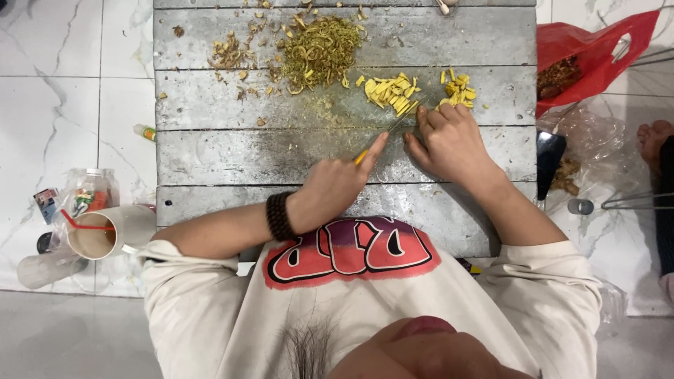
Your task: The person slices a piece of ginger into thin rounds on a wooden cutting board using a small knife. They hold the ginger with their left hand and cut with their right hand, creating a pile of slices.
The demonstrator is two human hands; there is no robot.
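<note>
My left hand (335, 188), with a dark bead bracelet on the wrist, grips a thin knife (393, 128) by its yellow handle, and the blade points up and right. My right hand (449, 140) rests fingers-down on the grey plank board (210, 151), its fingertips touching a small heap of yellow cut pieces (460, 90). The blade tip lies between that hand and a second yellow heap (390, 92). Farther back lies a pile of greenish-brown shreds (319, 45).
A paper cup of tan drink with a red straw (98, 235) stands at the left, near clear bags and a small bottle (145, 131). A red plastic bag (590, 49) and clear wrappers lie at the right. Another person's foot (653, 139) shows at the right edge.
</note>
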